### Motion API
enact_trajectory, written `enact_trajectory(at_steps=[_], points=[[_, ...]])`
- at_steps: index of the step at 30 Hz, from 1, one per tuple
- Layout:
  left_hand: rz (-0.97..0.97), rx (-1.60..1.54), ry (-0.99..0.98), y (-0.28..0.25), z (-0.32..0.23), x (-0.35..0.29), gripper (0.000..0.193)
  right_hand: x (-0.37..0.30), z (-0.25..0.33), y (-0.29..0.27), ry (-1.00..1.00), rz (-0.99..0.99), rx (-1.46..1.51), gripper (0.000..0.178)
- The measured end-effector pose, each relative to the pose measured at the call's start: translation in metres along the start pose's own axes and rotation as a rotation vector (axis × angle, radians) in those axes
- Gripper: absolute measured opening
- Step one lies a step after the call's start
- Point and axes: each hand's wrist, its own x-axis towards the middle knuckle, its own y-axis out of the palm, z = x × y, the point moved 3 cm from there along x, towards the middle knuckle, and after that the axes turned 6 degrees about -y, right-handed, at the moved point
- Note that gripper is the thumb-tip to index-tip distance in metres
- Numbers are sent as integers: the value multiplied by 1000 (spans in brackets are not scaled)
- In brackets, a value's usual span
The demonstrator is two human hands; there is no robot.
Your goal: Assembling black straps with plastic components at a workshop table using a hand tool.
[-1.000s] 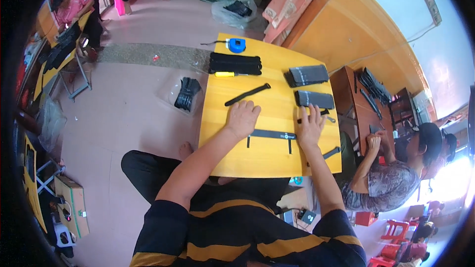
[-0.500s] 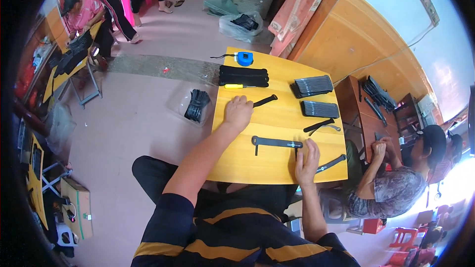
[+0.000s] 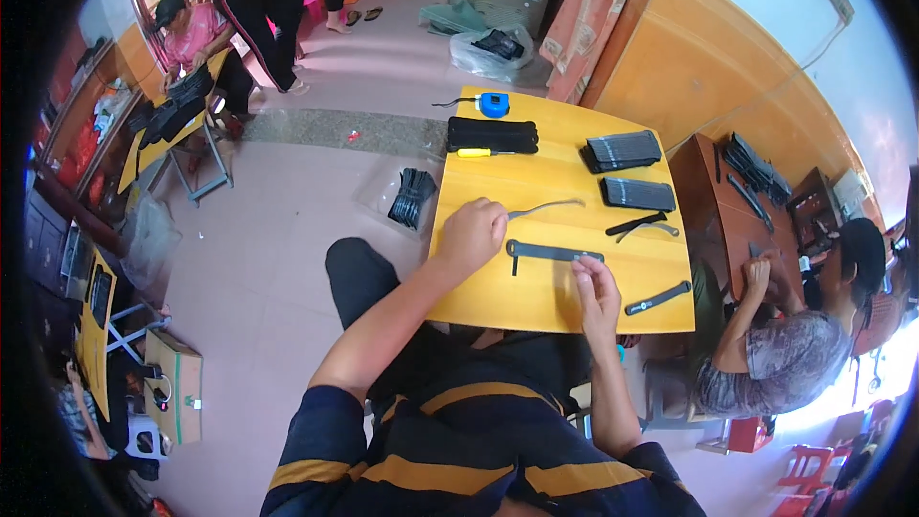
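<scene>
Grey strap (image 3: 550,207) gripped in the left hand (image 3: 476,237), dark strap (image 3: 555,252) by the right

The thin grey strap juts rightward from the left hand, just above the middle of the frame, its free end curving over the yellow tabletop (image 3: 536,302). The left hand is clenched around the other end. Below it, near the centre, the dark strap lies flat, its ringed end to the left, beside a short black strip (image 3: 515,267). The right hand (image 3: 599,297) is at the dark strap's right end with thumb and fingers bent close together; whether they pinch it, I cannot tell.

Right of centre, a black strap (image 3: 630,225) lies with another thin curved strap (image 3: 655,229), and a ringed strap (image 3: 659,299) slants across the tabletop's lower right corner. Above these sit two stacks of grey straps, the lower stack (image 3: 638,194) just under the upper stack (image 3: 622,150). Toward the upper left of the tabletop are a black bundle (image 3: 493,134), a tool with a yellow handle (image 3: 474,152) along its near edge, and a blue tape measure (image 3: 494,104) above.

On the floor left of the tabletop, a tied bundle of black straps (image 3: 413,197) rests in clear plastic. At the frame's right, a co-worker (image 3: 790,359) in a dark cap sits at a brown tabletop (image 3: 713,211); at upper left, a person in pink (image 3: 198,36) bends over dark straps (image 3: 172,120).
</scene>
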Motion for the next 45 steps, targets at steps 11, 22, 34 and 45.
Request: enact_trajectory(at_steps=[11,22,34,45], points=[[114,-530,-105,-1,-91,-106,7,-17,38,34,116,117,448,32],[62,-585,-217,-36,-98,-115,27,-42,41,11,226,386,40,38],[91,-630,-298,-34,-46,-128,16,-38,51,39,156,703,-285,27],[164,-1028,-589,-28,-35,-114,17,-13,54,21,195,654,-362,26]])
